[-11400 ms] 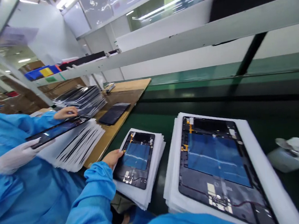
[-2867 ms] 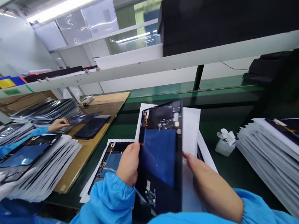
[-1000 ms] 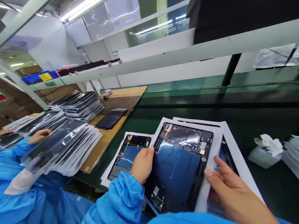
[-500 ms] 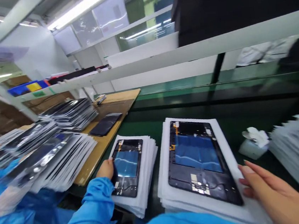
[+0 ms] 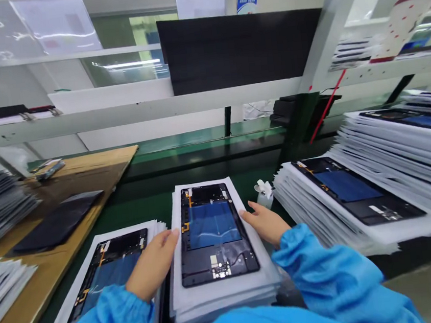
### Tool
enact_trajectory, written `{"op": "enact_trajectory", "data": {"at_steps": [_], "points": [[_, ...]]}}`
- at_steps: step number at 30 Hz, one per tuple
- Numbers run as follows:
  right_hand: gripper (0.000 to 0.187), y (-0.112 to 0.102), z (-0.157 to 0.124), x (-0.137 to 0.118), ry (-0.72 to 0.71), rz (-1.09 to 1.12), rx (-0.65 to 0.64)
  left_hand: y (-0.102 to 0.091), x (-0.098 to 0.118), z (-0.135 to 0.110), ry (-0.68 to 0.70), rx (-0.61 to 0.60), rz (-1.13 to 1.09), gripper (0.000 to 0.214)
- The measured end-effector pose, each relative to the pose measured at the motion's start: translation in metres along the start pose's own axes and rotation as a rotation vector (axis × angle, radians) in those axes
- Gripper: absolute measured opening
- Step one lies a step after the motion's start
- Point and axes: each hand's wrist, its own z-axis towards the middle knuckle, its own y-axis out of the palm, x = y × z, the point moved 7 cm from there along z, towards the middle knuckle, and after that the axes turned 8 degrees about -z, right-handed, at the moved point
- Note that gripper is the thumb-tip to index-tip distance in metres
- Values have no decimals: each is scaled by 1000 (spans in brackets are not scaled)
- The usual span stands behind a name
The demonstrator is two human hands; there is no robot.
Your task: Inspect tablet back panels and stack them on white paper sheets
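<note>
A white-sheeted stack (image 5: 222, 302) lies before me, topped by an opened tablet housing (image 5: 216, 233) showing its blue battery area and a small circuit board. My left hand (image 5: 155, 263) is at the stack's left edge, its fingers stretched toward the sheets and holding nothing visible. On the opposite side, my right hand (image 5: 266, 223) rests against the sheet's right edge, thumb and forefinger apart. Its other fingers are partly hidden. A second tablet housing (image 5: 114, 267) tops the stack at left, partly covered by my left forearm.
To the right stand tall sheeted stacks (image 5: 383, 149), one bearing another tablet housing (image 5: 357, 187). A small white container (image 5: 264, 195) with tissue sits behind my right hand. Brown board (image 5: 104, 165) at left carries a dark flat panel (image 5: 58, 221). A shelf rail (image 5: 194, 101) crosses above.
The view has swung right, bringing the right-hand stacks into sight. My left hand has left the left stack's tablet housing for the middle stack's edge; my right hand stays at its right edge.
</note>
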Motion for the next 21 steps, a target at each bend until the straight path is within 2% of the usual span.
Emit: {"op": "enact_trajectory", "data": {"at_steps": [2, 4, 6, 8, 11, 15, 18, 21], "points": [[45, 10, 10, 10, 12, -11, -116, 13, 7, 4, 9, -3, 73, 52], [39, 17, 14, 13, -13, -27, -202, 15, 6, 9, -2, 18, 132, 50], [37, 20, 14, 10, -30, -62, -226, 14, 5, 12, -8, 23, 168, 47], [33, 17, 11, 3, -37, -111, -186, 13, 5, 14, -1, 12, 195, 43], [24, 7, 3, -14, -53, -157, -46, 13, 6, 14, 16, 23, 188, 37], [26, -2, -11, -34, -87, -62, 87, 15, 3, 8, 41, 103, 111, 39], [25, 3, -18, -39, -91, 106, 97, 18, -2, 3, 53, 145, 34, 37], [21, 13, -22, -44, -116, 315, 43, 18, -7, 2, 33, 154, -37, 37]]}}
